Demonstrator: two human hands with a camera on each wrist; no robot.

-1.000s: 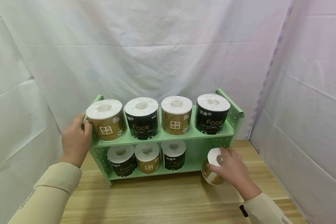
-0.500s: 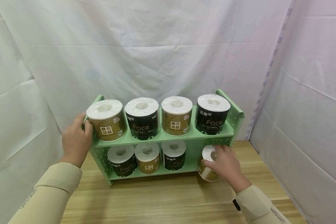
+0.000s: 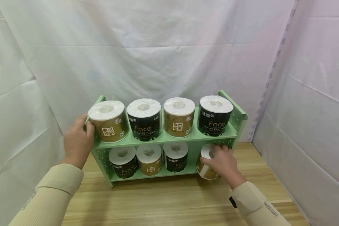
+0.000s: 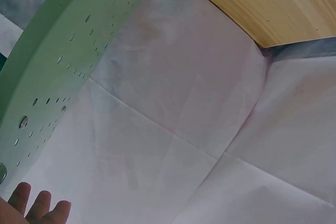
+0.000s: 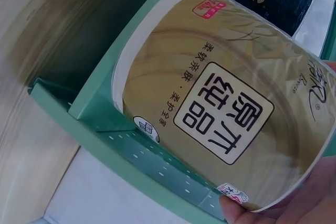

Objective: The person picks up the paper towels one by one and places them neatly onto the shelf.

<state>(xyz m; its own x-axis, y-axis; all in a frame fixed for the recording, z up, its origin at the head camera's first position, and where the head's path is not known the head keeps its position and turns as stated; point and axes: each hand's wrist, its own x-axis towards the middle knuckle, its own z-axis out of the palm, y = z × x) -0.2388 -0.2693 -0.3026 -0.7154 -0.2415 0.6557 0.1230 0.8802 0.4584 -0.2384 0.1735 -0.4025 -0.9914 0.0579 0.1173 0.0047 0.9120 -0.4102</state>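
My right hand (image 3: 223, 163) grips a gold-wrapped toilet paper roll (image 3: 210, 174), fingers over its top and side. This roll tilts at the front right of the lower level of a green two-level shelf (image 3: 169, 139). The right wrist view shows its printed gold face close up, over the shelf edge. My left hand (image 3: 77, 141) holds the shelf's upper left end beside another gold roll (image 3: 109, 127). In the left wrist view, fingertips (image 4: 39, 205) show by the perforated green side panel (image 4: 63, 61).
The upper level also carries a black roll (image 3: 144, 125), a gold roll (image 3: 177, 124) and a black roll (image 3: 214, 121). Below stand a black roll (image 3: 125, 168), a gold roll (image 3: 149, 166) and a black roll (image 3: 175, 162). White cloth (image 3: 164, 47) surrounds the wooden table (image 3: 158, 201).
My right hand has moved left and slightly away from me with the gold roll, bringing it from the shelf's right front to its lower level. The left hand stays put.
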